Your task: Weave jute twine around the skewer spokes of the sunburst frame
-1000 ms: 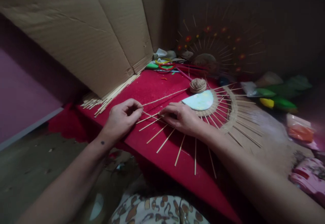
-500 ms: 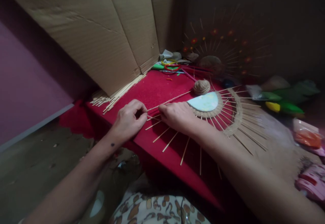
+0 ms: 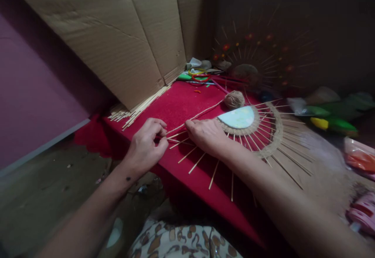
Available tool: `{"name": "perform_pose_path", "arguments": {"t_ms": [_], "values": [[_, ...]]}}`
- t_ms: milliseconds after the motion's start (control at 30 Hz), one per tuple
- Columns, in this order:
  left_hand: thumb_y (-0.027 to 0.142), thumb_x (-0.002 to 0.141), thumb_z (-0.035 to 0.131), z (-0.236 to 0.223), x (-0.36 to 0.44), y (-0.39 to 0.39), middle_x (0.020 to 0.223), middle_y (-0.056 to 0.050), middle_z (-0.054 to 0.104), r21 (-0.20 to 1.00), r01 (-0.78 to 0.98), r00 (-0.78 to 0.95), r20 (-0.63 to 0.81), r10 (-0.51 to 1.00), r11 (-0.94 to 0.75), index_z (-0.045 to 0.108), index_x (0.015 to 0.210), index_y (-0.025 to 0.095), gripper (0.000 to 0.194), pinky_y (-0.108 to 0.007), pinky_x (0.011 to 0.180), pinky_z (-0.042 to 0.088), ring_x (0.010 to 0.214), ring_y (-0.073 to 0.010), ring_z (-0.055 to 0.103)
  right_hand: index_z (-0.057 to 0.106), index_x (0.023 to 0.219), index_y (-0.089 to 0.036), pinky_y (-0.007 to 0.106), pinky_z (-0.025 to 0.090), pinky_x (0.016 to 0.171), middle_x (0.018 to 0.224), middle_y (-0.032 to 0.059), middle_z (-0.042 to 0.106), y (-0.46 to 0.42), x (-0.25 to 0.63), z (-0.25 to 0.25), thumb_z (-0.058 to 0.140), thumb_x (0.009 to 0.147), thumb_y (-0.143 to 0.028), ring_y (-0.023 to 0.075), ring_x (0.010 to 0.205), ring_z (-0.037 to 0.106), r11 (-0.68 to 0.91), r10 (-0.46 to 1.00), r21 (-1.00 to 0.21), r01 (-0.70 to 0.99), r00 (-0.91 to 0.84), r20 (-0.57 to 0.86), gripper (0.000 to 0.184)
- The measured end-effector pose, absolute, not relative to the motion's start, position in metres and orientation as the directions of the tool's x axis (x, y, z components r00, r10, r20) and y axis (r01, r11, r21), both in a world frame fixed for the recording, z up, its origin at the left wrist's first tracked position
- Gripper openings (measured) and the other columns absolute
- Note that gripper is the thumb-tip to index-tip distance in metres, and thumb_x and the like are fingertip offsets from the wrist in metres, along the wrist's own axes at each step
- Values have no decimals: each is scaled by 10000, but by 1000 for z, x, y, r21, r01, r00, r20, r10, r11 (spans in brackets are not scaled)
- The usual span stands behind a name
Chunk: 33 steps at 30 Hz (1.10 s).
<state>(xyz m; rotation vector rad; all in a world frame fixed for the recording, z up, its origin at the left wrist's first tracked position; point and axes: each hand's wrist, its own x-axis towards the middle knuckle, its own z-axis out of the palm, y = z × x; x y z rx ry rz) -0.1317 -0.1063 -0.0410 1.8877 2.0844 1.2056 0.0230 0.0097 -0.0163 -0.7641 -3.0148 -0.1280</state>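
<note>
A half-round woven piece lies on the red cloth, with a pale blue half disc at its centre, thin wooden sticks fanning out and a woven twine band around them. My left hand, at the piece's left end, pinches jute twine beside the stick tips. That twine runs back to a ball of twine behind the half disc. My right hand is closed over the leftmost sticks, close to the half disc; its fingertips are partly hidden.
A tall cardboard sheet stands at the back left, with a bundle of loose sticks at its foot. Red-handled scissors lie at the back. To the right are a pink glue gun and an orange packet. The red table's edge faces me.
My left hand has turned slightly and drawn the twine lower around the stick tips. My right hand stays over the sticks. The whole view has shifted a little.
</note>
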Motion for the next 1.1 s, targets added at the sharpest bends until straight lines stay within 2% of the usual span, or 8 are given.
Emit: {"name": "perform_pose_path", "arguments": {"t_ms": [233,367,567,733,800,900,967,1100], "values": [[150,767,461,-40,-133,-107,1037,-119,564,584,810,-216,382,899,-53,462,646,172,123,-327,780,491,919,-188,612,592,1005,-204,294,199,519,815,66,689,10,25,-19,422,942,-219,171,652,613,873,483,44,486,-873,67,182],[198,791,459,-38,-143,-103,1016,-105,584,568,821,-174,362,916,-68,538,684,161,138,-319,755,476,875,-179,598,595,995,-204,296,190,516,813,66,691,12,26,-19,417,937,-213,170,651,608,877,476,31,480,-875,84,188],[284,775,509,-27,-167,-69,879,-40,615,575,810,-4,203,979,-116,636,736,177,171,-278,718,439,762,-145,570,600,992,-191,297,197,523,827,79,696,11,27,-18,441,895,-174,180,679,619,889,456,3,457,-886,83,188],[238,750,490,-12,-157,-29,760,-32,619,414,906,42,133,990,-94,652,752,163,179,-274,663,397,697,-150,543,579,1064,-179,276,277,556,859,69,700,15,35,-14,437,916,-213,167,667,594,850,520,-176,496,-844,133,208],[196,733,469,-9,-149,-20,735,-31,620,398,915,8,143,990,-65,644,760,153,183,-268,637,384,671,-148,533,598,994,-171,264,335,601,842,57,683,16,43,-11,468,910,-206,156,695,581,839,525,-261,477,-835,164,159],[183,712,462,-12,-142,-16,699,-22,617,447,895,-82,167,982,-2,629,772,147,181,-261,617,378,639,-145,521,625,860,-157,267,398,678,839,61,652,16,61,-5,505,889,-162,155,751,561,855,496,-301,423,-837,232,124],[211,717,467,-17,-142,-15,687,-18,612,494,869,-135,193,972,22,618,773,150,173,-261,615,377,619,-141,509,651,857,-147,292,431,730,852,77,644,14,76,-3,513,893,-164,172,803,558,882,445,-293,369,-857,261,143],[259,721,460,-26,-144,-11,661,-8,597,591,807,-175,217,960,13,599,774,162,177,-251,594,370,597,-137,501,650,1133,-135,412,446,904,1110,129,646,14,98,-11,554,895,-241,248,1051,536,935,322,-244,257,-902,286,278]]}}
